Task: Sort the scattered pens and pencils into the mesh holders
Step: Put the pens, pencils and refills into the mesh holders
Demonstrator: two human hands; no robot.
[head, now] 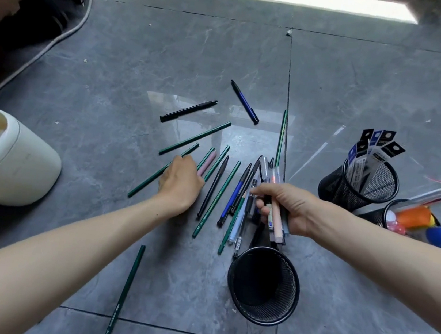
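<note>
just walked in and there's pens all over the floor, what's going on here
A person is gathering pens and pencils off a tiled floor. The right hand grips a bundle of pens just above an empty mesh holder. The left hand is down on the green pencils beside a pink pen; whether it grips one is unclear. Many more lie scattered. A second mesh holder at the right holds packets.

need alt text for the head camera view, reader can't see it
A person's right hand grips a bundle of pens near a black mesh holder, while the left hand touches green pencils scattered with more pens on a grey tiled floor. Other filled mesh holders stand at right, a cream bin at left.
</note>
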